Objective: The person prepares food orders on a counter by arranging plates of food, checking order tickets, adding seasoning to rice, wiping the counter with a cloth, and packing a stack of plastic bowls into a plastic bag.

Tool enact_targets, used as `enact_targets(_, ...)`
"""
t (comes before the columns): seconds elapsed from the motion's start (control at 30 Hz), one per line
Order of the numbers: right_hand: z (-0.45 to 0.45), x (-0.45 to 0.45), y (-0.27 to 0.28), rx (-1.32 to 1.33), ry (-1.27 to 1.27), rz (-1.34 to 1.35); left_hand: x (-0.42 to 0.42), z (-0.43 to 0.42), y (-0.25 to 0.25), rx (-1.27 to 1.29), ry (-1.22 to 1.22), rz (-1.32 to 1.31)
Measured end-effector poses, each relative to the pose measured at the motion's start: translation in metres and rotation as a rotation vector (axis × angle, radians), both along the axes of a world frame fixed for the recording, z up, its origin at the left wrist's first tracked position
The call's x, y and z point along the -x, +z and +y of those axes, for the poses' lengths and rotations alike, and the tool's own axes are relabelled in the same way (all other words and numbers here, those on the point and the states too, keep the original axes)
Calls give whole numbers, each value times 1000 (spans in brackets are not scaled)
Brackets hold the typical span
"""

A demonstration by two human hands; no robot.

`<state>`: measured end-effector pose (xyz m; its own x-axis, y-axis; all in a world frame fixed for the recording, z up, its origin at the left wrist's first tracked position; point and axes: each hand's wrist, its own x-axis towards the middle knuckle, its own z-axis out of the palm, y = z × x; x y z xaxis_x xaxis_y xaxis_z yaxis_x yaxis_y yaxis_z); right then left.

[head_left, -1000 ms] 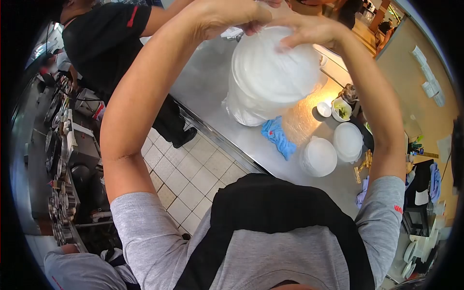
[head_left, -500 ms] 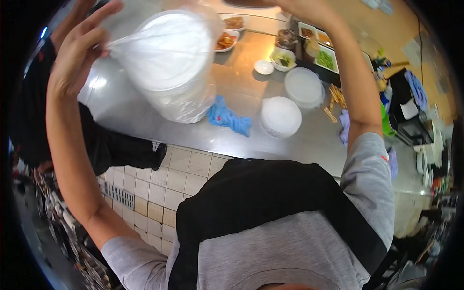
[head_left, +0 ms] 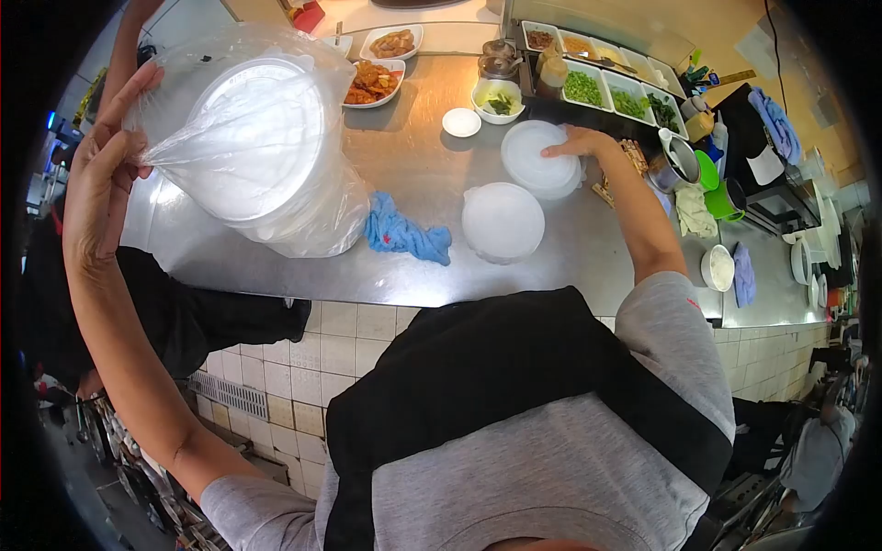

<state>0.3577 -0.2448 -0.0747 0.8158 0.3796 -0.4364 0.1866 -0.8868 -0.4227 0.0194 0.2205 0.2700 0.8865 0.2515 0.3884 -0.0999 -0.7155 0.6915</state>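
At the upper left, my left hand (head_left: 108,174) pinches the gathered edge of a clear plastic bag (head_left: 342,197). Inside that bag stands a tall stack with a round white lid (head_left: 266,138) on top. My right hand (head_left: 581,145) reaches over a round container with a translucent lid (head_left: 537,161), its fingertips on the lid and its fingers apart. Another round white-lidded container (head_left: 503,222) sits just in front and to the left of it. A crumpled blue cloth (head_left: 404,231) lies between the bag and this container.
Bowls of orange-red food (head_left: 372,83) and light brown food (head_left: 393,42) stand behind the bag. Beside a small white dish (head_left: 461,122) is a bowl of greens (head_left: 497,101). Trays of chopped greens (head_left: 583,87) line the back right. Another person's dark-clothed leg (head_left: 248,317) is at the left.
My left hand has kept the bag pinched as it opened out. My right hand has come down from the top of the view onto the back container's lid. The view has shifted right.
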Motion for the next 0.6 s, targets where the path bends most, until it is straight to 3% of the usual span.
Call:
enact_targets(0.03,2,5,-2,-11,27,-69,0,0,-1,38,-20,4)
enact_targets(0.13,30,84,93,-281,-156,268,1,-3,-1,76,-71,6)
enact_targets(0.23,9,36,24,-496,-372,469,2,-1,-3,114,-68,5)
enact_targets(0.43,4,52,11,-791,-394,467,3,-2,-2,57,-31,6)
enact_targets(0.53,9,68,48,-807,-395,283,0,8,-5,30,-18,3)
enact_targets(0.6,6,64,65,-713,-242,138,-1,6,-6,21,-8,-3)
